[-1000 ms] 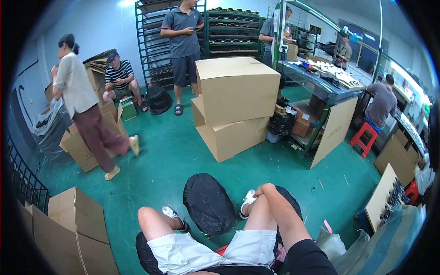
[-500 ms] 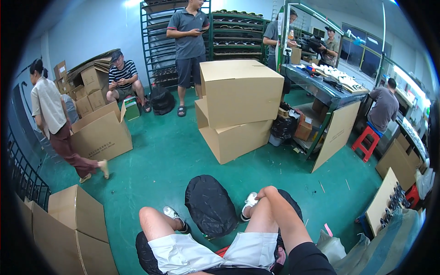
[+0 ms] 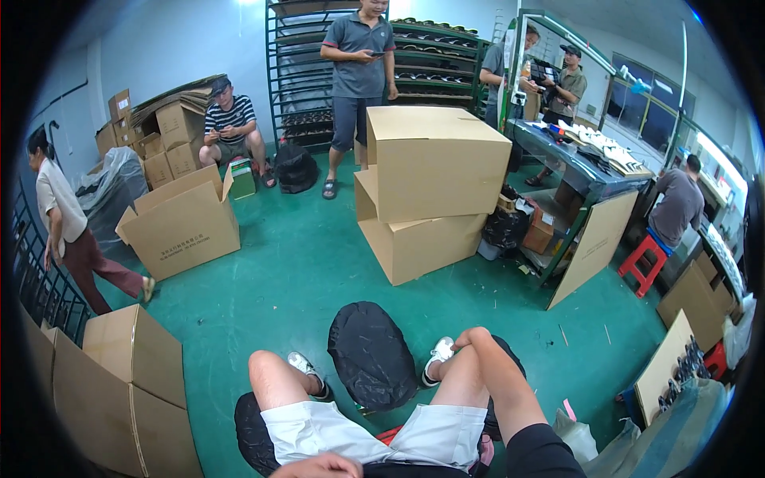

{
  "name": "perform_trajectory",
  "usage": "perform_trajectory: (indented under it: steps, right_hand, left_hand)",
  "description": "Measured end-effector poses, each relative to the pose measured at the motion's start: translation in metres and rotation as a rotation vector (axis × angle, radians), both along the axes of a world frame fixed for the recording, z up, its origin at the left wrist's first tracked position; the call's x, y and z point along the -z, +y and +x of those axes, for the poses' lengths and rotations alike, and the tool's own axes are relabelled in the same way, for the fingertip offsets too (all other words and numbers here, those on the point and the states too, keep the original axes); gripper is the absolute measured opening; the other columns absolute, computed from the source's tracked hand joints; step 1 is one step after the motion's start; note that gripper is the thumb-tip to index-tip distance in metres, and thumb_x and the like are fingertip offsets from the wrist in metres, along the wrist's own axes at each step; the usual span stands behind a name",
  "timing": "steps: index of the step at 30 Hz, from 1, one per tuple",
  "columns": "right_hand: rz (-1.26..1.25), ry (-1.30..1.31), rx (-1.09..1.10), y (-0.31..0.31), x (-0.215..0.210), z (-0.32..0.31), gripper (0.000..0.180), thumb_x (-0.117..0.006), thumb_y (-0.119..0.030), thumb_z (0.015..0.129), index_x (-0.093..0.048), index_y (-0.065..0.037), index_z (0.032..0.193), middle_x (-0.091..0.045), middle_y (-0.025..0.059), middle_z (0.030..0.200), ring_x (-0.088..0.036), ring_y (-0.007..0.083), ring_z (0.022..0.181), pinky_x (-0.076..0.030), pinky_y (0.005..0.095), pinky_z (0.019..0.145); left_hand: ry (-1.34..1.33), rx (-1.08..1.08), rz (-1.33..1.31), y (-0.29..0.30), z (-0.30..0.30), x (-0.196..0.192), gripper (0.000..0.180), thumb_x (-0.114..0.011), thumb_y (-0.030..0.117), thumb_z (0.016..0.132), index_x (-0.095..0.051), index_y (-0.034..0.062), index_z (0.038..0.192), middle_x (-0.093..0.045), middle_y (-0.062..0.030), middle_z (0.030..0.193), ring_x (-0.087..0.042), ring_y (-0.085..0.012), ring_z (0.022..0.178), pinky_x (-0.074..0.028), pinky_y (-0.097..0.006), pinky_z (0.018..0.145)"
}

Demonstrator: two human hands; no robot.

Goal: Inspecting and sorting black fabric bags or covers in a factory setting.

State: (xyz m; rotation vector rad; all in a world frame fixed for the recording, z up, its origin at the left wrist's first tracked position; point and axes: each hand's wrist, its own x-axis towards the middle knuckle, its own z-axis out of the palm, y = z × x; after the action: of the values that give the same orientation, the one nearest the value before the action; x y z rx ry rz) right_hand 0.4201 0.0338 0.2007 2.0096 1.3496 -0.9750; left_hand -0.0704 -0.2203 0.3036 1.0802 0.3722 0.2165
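Observation:
My left hand (image 3: 323, 467) shows at the lower edge, in front of my white shorts (image 3: 331, 430). Its fingers are partly cut off, and anything in them is hidden. My right arm stretches along my right thigh, and my right hand (image 3: 465, 339) bends over the right knee, above a white shoe (image 3: 440, 352). Its fingers are too hidden to read. Between my feet stands a round seat in a black cover (image 3: 371, 354), which neither hand touches.
Two stacked cartons (image 3: 434, 163) stand ahead, beside a workbench (image 3: 570, 155) with shoe parts. An open carton (image 3: 187, 239) and a walking person (image 3: 72, 223) are at left. More cartons (image 3: 159, 406) lie near left. Other people sit or stand behind; a red stool (image 3: 642, 263) is right.
My left hand has come into view at the lower edge. The walking person has moved left, and the standing person has lowered an arm. The view has shifted slightly left. My right hand stays on the knee.

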Motion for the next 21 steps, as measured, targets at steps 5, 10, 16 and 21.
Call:
perform_trajectory:
  steps: [5,10,16,21]
  right_hand:
    - [-0.075,0.008,0.018,-0.002,-0.014,-0.004,0.066,-0.061,-0.058,0.082,-0.057,-0.018,0.133,-0.048,0.0066,0.144,-0.043,0.0257,0.133,-0.034,0.0372,0.109]
    - [-0.037,-0.026,-0.132,-0.003,-0.024,-0.02,0.066,-0.059,-0.061,0.081,-0.061,-0.015,0.128,-0.054,0.0083,0.138,-0.049,0.0274,0.128,-0.037,0.0386,0.107]
    - [0.038,0.002,-0.144,0.004,-0.013,-0.02,0.076,-0.068,-0.066,0.071,-0.066,-0.008,0.12,-0.059,0.0156,0.129,-0.055,0.0304,0.121,-0.045,0.0372,0.1]
    - [0.064,-0.171,-0.089,-0.011,-0.037,-0.01,0.078,-0.069,-0.066,0.071,-0.065,-0.005,0.12,-0.058,0.0175,0.131,-0.055,0.0303,0.122,-0.044,0.0374,0.101]
  left_hand:
    - [0.044,-1.222,0.208,0.066,-0.058,0.033,0.014,-0.061,0.013,0.088,-0.061,0.0032,0.078,-0.06,-0.0034,0.071,-0.052,-0.0094,0.058,-0.041,-0.024,0.054]
    - [0.35,-1.804,0.029,0.084,-0.136,0.136,0.013,-0.058,0.015,0.09,-0.065,0.0075,0.082,-0.053,0.003,0.063,-0.046,-0.006,0.05,-0.035,-0.022,0.044]
    - [1.309,-1.603,-0.064,0.036,-0.192,0.289,0.047,-0.08,0.026,0.069,-0.063,0.0016,0.106,-0.065,-0.0159,0.104,-0.061,-0.0318,0.103,-0.047,-0.037,0.092]
    - [1.627,-1.111,-0.559,0.023,-0.153,0.297,0.117,-0.084,0.048,0.064,-0.014,0.0126,0.151,-0.028,-0.0163,0.149,-0.034,-0.0343,0.137,-0.033,-0.052,0.109]
